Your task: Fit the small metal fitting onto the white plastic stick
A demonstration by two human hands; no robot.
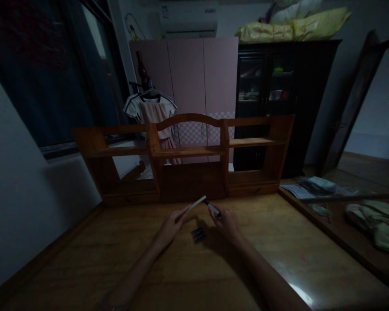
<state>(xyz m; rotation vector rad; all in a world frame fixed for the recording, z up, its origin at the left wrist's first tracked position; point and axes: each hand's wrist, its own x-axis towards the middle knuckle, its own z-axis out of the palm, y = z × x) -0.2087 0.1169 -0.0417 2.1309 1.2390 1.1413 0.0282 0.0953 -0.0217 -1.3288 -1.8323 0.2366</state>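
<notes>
My left hand is closed around the lower end of a thin pale stick that slants up to the right. In my right hand is a slim pen-like object, dark at its ends with a light grey middle. Its upper tip meets, or nearly meets, the far end of the stick; the dim light hides whether they are joined. Below and between both hands, several small dark pieces lie side by side on the wooden surface. Their kind is too dark to make out.
A wooden shelf unit rises along the surface's far edge. To the right, past a raised wooden edge, lie papers and a pale cloth bundle. A white wall borders the left side.
</notes>
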